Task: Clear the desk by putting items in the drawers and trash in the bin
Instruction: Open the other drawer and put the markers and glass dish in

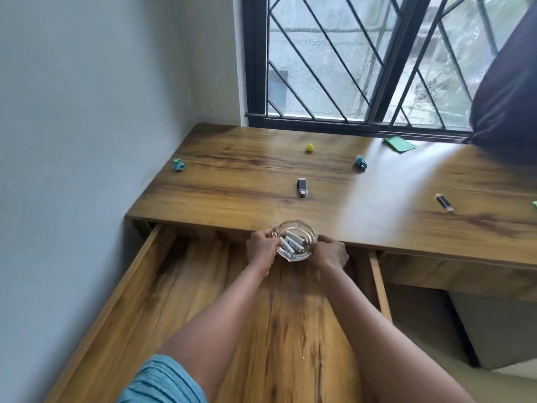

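Note:
A clear glass bowl (296, 241) with several white batteries in it is held at the desk's front edge, above the back of the open left drawer (180, 301). My left hand (261, 247) grips its left rim and my right hand (331, 254) its right rim. On the wooden desk (232, 181) lie a black USB stick (302, 187), a second USB stick (444, 202), three crumpled paper balls: green-blue (178, 164), yellow (310, 147), blue (360, 162), and a green paper sheet (399, 144).
The drawer is pulled far out and its wooden bottom is bare. A wall runs along the left. A barred window (348, 59) stands behind the desk, with a dark curtain (508, 97) at the right. A shut drawer front (453, 271) is to the right.

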A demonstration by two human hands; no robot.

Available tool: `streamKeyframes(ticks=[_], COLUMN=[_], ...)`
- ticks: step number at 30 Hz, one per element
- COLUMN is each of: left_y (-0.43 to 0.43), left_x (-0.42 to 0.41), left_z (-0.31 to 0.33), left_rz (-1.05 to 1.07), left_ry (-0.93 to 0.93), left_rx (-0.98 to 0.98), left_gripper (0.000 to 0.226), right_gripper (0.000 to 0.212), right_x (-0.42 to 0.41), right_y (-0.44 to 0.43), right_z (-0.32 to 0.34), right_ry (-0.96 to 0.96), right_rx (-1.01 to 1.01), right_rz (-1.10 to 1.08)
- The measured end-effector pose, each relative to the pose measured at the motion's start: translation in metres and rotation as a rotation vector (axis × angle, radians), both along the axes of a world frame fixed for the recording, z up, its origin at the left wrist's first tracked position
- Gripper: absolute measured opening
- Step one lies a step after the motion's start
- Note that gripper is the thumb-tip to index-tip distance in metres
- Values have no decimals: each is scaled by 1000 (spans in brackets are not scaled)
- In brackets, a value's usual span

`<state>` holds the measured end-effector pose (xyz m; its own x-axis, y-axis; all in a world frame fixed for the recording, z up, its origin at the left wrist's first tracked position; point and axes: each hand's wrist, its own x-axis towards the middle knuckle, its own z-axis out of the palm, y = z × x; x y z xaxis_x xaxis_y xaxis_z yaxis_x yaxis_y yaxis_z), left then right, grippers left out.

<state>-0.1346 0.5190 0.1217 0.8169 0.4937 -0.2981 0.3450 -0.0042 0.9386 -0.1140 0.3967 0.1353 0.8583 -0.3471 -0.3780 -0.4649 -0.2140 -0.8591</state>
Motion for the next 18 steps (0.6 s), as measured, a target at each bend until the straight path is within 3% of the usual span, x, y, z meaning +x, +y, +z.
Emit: streamKeyframes(ticks=[3,6,12,14,18], left_y=[-26,-52,-92,-99,-111], left_x=[-47,-91,-159,-176,-200], left_z=[-19,-39,-51,-53,-51], left_rz=[29,56,-29,-77,-135], left_ry=[39,81,227,290,385], left_rx=[-83,-170,13,116,229], left_gripper=[39,32,17,30,33], right_gripper=[40,28,18,20,20], right_x=[-44,-86,-156,-172,-195], right_y=[-28,-56,-92,-96,-100], right_z=[-1,-13,-38,-45,-59], right_ry=[37,97,252,277,301], right_rx=[-65,-84,-156,-184,-206], right_rz=[65,78,139,168,178])
